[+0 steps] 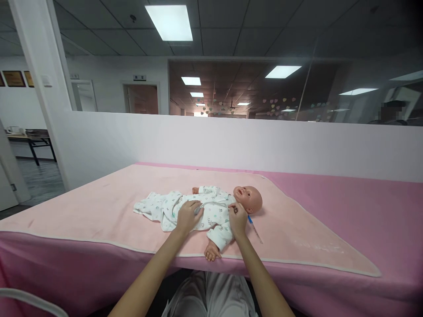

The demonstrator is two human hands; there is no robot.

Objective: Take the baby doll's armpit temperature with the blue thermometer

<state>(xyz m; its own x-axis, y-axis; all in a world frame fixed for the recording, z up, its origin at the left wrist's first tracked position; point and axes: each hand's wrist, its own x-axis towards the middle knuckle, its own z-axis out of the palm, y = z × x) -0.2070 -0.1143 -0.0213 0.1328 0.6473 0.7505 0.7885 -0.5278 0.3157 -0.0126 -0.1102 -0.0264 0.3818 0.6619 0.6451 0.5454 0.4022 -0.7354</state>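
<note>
A baby doll (248, 199) lies on its back, head to the right, with its mouth open. It wears a white printed outfit (216, 213). My left hand (189, 215) rests on the doll's belly, fingers laid over the cloth and thumb apart. At the neckline my right hand (238, 218) is closed, its fingertips pinching the edge of the doll's shirt near the shoulder. Just right of that wrist lies a thin thermometer-like stick (255, 229) with a blue end, partly behind my hand. The doll's near hand (212, 252) lies palm up by the table edge.
A peach mat (99, 198) with a pale border covers much of the pink-draped table (370, 211). Behind it stands a low white partition (231, 141) with glass above. A person's head (393, 111) shows through the glass at right. A side table (29, 137) stands far left.
</note>
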